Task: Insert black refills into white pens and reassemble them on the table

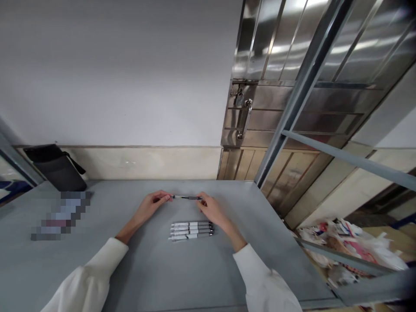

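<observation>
Between my two hands a slim pen (185,197) lies crosswise, with a pale, see-through left part and a dark right part. My left hand (156,201) pinches its left end between thumb and fingers. At the other end, the fingers of my right hand (209,207) are closed on the dark tip. Nearer to me, several white pens (188,230) lie side by side in a row on the grey tabletop (169,277), dark ends to the right. My fingertips hide both ends of the held pen.
A dark bottle (60,167) with a strap stands at the back left, near a blurred-out flat item (61,216). A metal post (292,104) rises at the table's back right corner, before a padlocked steel door (260,99). Plastic bags (354,247) lie beyond the right edge.
</observation>
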Action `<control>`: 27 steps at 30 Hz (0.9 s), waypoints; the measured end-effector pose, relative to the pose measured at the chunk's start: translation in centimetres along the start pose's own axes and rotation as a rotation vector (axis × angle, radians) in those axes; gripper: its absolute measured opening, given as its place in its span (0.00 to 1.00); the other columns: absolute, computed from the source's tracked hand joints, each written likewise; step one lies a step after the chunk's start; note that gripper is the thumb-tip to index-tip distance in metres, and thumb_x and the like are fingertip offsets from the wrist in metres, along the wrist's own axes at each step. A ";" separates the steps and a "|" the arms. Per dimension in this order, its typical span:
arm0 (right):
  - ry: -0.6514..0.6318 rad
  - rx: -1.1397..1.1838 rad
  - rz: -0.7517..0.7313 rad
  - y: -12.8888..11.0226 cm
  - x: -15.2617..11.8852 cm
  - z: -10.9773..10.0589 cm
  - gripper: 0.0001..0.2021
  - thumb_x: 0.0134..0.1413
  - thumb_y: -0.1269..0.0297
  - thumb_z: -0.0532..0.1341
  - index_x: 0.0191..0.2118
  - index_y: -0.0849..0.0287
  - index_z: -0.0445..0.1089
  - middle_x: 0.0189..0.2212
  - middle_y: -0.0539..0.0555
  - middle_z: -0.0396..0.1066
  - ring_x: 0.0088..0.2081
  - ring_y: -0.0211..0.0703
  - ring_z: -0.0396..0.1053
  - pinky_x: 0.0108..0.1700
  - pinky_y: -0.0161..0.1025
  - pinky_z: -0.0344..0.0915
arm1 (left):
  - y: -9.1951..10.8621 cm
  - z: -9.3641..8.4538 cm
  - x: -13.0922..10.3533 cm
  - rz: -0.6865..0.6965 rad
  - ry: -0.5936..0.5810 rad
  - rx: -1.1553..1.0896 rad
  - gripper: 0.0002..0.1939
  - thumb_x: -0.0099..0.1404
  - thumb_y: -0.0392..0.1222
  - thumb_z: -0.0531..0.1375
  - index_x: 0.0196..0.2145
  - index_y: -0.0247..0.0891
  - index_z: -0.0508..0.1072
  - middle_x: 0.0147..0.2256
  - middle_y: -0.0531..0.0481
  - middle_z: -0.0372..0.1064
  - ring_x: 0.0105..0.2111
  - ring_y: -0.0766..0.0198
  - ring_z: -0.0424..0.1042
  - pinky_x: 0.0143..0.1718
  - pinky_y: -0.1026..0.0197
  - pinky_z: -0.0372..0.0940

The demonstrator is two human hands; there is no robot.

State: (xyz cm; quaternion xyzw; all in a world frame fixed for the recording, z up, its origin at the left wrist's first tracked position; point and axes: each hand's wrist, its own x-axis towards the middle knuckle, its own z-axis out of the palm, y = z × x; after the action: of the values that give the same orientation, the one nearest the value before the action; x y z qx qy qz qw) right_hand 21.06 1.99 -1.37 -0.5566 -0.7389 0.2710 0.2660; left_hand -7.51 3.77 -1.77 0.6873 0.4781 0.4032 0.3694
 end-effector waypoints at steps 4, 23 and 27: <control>0.038 0.093 -0.080 -0.4 0.0 0.2 0.08 0.69 0.63 0.60 0.47 0.57 0.74 0.36 0.53 0.79 0.36 0.44 0.74 0.40 0.37 0.63 | -0.2 -0.1 0.0 -0.014 -0.007 -0.040 0.23 0.66 0.62 0.64 0.44 0.39 0.82 0.39 0.44 0.84 0.44 0.50 0.79 0.48 0.54 0.68; -0.089 0.150 -0.197 -3.0 -1.6 -0.8 0.15 0.75 0.64 0.53 0.42 0.57 0.77 0.35 0.52 0.77 0.33 0.41 0.69 0.39 0.38 0.61 | -0.2 -1.1 -1.7 -0.008 -0.048 -0.003 0.18 0.66 0.55 0.68 0.48 0.42 0.80 0.36 0.48 0.80 0.39 0.54 0.78 0.42 0.57 0.68; -0.084 0.133 -0.208 -3.3 -1.8 -0.8 0.14 0.76 0.64 0.53 0.41 0.57 0.76 0.36 0.53 0.77 0.36 0.42 0.71 0.42 0.38 0.63 | -0.1 -1.1 -2.0 -0.009 -0.056 0.019 0.16 0.67 0.55 0.66 0.46 0.42 0.80 0.39 0.47 0.80 0.41 0.53 0.78 0.43 0.57 0.69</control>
State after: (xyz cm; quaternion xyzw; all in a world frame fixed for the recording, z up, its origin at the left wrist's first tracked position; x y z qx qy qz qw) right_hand 19.81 -0.40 1.27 -0.4463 -0.7834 0.3137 0.2977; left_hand -8.97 2.03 -1.82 0.6998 0.4744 0.3775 0.3778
